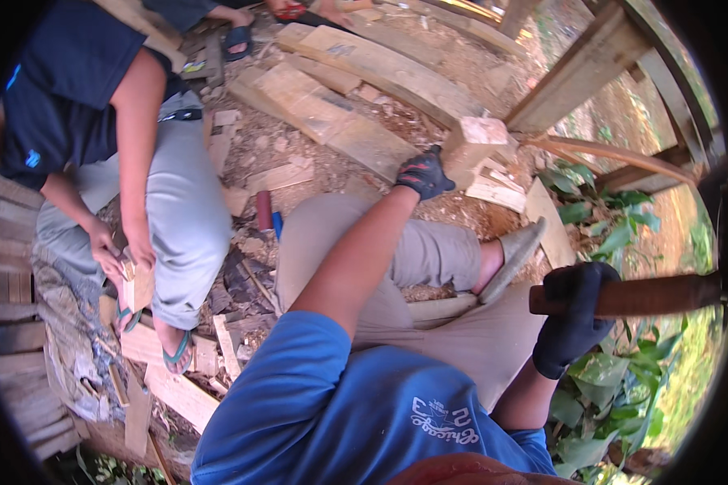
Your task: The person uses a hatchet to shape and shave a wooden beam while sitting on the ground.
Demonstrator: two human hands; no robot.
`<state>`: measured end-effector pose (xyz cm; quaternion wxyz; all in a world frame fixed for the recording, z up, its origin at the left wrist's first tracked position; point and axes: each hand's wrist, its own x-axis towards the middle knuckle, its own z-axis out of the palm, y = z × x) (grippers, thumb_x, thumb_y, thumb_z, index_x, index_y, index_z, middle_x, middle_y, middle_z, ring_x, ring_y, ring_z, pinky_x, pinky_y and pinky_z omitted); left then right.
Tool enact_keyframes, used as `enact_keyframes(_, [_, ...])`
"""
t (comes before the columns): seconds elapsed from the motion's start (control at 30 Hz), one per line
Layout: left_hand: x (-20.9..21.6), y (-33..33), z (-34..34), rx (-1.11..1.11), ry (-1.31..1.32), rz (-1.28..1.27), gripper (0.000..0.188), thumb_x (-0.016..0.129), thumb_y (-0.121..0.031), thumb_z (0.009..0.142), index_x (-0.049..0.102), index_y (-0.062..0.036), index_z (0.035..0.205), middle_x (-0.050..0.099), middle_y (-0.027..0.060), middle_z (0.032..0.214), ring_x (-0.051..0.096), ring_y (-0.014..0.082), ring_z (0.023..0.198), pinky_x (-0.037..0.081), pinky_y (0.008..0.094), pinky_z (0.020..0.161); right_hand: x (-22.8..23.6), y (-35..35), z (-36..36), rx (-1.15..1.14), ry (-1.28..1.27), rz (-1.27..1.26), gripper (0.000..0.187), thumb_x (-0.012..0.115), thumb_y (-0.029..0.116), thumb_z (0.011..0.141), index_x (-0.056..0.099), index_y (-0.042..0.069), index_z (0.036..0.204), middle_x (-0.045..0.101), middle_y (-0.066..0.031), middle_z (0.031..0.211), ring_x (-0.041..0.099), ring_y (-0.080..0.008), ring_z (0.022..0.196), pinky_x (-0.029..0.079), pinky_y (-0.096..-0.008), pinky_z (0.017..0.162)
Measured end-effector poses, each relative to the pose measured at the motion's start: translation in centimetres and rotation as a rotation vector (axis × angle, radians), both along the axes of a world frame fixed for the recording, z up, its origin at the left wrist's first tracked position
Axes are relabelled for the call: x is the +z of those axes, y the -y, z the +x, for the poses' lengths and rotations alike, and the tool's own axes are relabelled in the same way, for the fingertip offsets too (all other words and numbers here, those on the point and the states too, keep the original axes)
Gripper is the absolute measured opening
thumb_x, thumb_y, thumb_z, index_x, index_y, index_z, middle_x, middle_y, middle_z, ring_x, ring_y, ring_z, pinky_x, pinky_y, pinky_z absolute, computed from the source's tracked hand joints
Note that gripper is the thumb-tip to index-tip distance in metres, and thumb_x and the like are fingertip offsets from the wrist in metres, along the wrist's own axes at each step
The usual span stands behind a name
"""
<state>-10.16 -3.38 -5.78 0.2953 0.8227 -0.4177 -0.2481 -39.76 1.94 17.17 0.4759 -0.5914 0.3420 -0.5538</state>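
Observation:
My left hand (425, 174), in a dark glove with red marks, is closed on the near left side of an upright wooden block (479, 133) with a pale cut top. My right hand (576, 319), in a black glove, is wrapped round the thick brown wooden handle (655, 296) of a tool. That tool's dark head is at the right rim, too shadowed to make out its kind. Pale split wood pieces (497, 190) lie at the foot of the block, near my outstretched leg.
At the left, a seated co-worker holds a small wooden piece (140, 289). Long boards (396, 73) lie beyond the block. Red and blue cylinders (264, 210) are beside my knee. A timber frame (582, 69) rises at the far right, above leafy plants (615, 222). Wood scraps (178, 396) litter the ground.

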Motion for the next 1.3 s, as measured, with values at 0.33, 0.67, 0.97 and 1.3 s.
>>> enact_keyframes(0.33, [-2.5, 0.2, 0.7, 0.043, 0.107, -0.135, 0.08, 0.091, -0.042, 0.074, 0.06, -0.0009, 0.135, 0.076, 0.0274, 0.119, 0.074, 0.0439, 0.112, 0.058, 0.052, 0.098, -12.6, 3.2, 4.4, 0.127, -0.718, 0.27, 0.034, 0.076, 0.03, 0.096, 0.067, 0.0, 0.084, 0.06, -0.004, 0.061, 0.059, -0.0158, 0.053, 0.045, -0.0376, 0.052])
enact_keyframes(0.67, [-2.6, 0.5, -0.7, 0.018, 0.158, -0.24, 0.075, 0.091, -0.044, 0.069, 0.066, 0.0001, 0.125, 0.078, 0.0235, 0.108, 0.076, 0.0424, 0.103, 0.06, 0.0525, 0.091, -16.0, 3.4, 2.7, 0.132, -0.862, 0.233, 0.04, 0.071, 0.036, 0.098, 0.069, 0.002, 0.077, 0.064, -0.007, 0.06, 0.065, -0.02, 0.058, 0.051, -0.0405, 0.062])
enact_keyframes(0.97, [-2.1, -0.1, -0.6, 0.011, 0.095, -0.231, 0.086, 0.092, -0.055, 0.068, 0.066, 0.0012, 0.128, 0.078, 0.0241, 0.111, 0.076, 0.0417, 0.106, 0.06, 0.0503, 0.093, -16.0, 4.0, 2.5, 0.18, -0.822, 0.285, 0.04, 0.073, 0.037, 0.098, 0.069, 0.002, 0.078, 0.063, -0.0047, 0.063, 0.062, -0.0171, 0.059, 0.05, -0.0382, 0.059])
enact_keyframes(1.3, [-0.2, -0.1, -0.7, -0.025, 0.02, -0.24, 0.094, 0.092, -0.059, 0.069, 0.065, 0.0012, 0.136, 0.075, 0.0264, 0.123, 0.073, 0.0418, 0.115, 0.057, 0.0503, 0.1, -15.6, 2.7, 2.1, 0.094, -0.634, 0.341, 0.029, 0.079, 0.027, 0.096, 0.069, 0.003, 0.084, 0.062, -0.0023, 0.062, 0.059, -0.0134, 0.055, 0.047, -0.0341, 0.054])
